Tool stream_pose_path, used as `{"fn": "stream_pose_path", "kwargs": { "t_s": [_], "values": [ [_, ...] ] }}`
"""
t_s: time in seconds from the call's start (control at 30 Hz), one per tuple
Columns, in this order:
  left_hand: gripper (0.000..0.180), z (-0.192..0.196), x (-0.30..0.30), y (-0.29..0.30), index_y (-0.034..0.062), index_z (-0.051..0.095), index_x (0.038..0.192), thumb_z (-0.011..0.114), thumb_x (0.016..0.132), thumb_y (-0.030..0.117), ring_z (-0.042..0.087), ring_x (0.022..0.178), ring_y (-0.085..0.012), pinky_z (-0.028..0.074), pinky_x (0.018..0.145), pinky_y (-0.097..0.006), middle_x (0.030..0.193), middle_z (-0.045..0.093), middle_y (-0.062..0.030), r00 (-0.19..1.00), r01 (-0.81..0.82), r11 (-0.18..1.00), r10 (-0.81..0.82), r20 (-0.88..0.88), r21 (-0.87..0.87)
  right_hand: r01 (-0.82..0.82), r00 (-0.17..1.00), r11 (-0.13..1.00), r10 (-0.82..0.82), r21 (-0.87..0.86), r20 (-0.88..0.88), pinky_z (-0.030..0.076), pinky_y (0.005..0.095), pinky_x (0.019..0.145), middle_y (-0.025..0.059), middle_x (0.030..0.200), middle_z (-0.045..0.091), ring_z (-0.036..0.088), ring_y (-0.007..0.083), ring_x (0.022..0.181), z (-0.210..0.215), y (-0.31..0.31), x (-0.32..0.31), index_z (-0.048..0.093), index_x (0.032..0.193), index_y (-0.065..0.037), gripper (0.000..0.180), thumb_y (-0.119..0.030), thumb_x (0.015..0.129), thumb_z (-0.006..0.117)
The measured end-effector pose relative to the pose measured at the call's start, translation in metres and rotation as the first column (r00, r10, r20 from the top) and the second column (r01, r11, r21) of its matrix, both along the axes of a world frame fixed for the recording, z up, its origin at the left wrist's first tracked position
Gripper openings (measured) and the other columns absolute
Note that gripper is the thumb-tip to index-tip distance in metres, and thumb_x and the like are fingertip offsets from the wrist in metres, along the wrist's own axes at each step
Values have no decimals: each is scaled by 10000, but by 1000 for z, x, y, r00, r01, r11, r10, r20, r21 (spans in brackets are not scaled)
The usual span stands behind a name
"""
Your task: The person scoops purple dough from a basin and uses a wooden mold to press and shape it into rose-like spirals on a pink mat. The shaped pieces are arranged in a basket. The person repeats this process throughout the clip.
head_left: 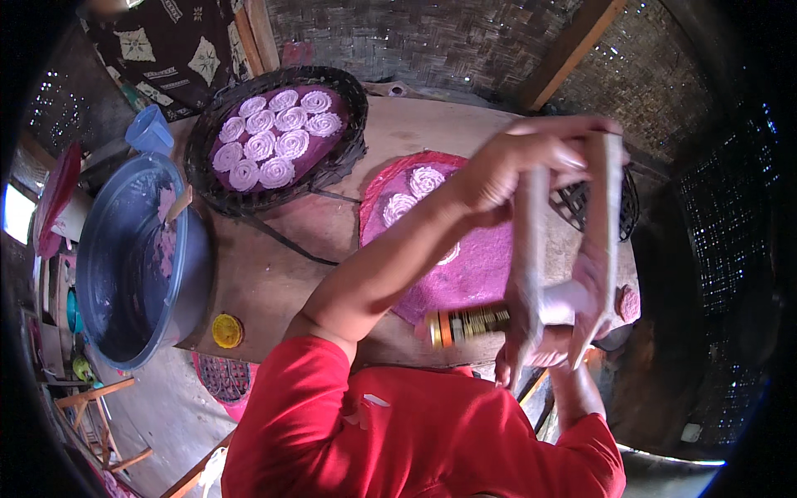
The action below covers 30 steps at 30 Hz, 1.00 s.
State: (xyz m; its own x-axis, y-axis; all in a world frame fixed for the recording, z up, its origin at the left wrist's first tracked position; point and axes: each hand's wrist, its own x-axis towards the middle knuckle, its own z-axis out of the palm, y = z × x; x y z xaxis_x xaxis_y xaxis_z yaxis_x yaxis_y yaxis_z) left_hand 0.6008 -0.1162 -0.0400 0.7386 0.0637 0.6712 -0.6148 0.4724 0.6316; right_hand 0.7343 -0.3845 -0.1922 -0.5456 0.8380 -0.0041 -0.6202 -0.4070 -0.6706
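A brown surface (266, 286) spans the middle of the frame; a blue-grey tub (124, 241) with pink paste smeared inside sits at its left; a dark woven basket (197, 158), upper left of centre, holds twelve pale pink rosettes (260, 146) on purple lining; a pink mat (486, 257) lies at centre, partly behind the left forearm, with at least three more rosettes (427, 182) showing; a two-barred wooden frame (528, 241) stands right of centre, above the mat; of the hands, the left hand (515, 162) has its fingers curled round the frame's top; the right hand (552, 347) is at its lower end, blurred, its grip impossible to tell; a gold-and-dark cylinder (469, 322) juts leftward from the bars; a yellow lid (227, 330) lies lower left.
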Motion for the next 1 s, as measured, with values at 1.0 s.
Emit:
{"fn": "stream_pose_path", "kwargs": {
  "t_s": [1.0],
  "values": [
    [637,-135,-34,55,-3,579,1016,348,975,589,592,932,-292,466,944,-431,958,604,-152,983,-15,453,170,70,-891,221,547,973,-70,-63,834,605,378,640,273,933,669,710,332,756,123,80,-12,480,1293,134,874,-595,814,539]
  ]
}}
